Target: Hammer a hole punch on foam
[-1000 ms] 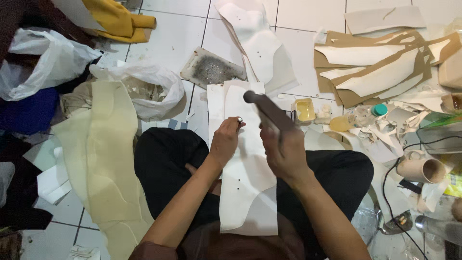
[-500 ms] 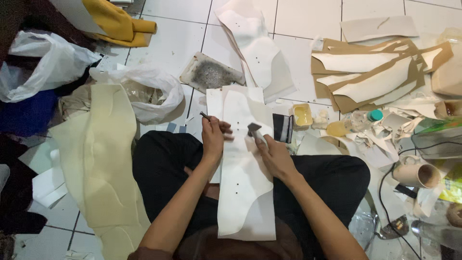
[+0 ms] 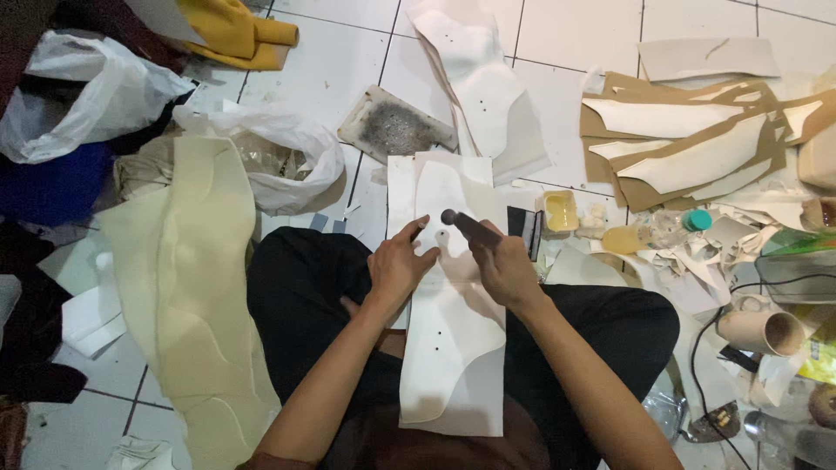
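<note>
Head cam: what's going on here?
A person sits on a tiled floor with a white cut sheet across the lap. The left hand presses on the sheet; the right hand grips a dark-handled tool, its head near a small hole. More cut pieces lie at upper right.

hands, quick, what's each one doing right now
Left hand: fingers pressed on the white cut-out sheet; whether it pinches anything cannot be told.
Right hand: closed around a dark hammer-like tool.
</note>
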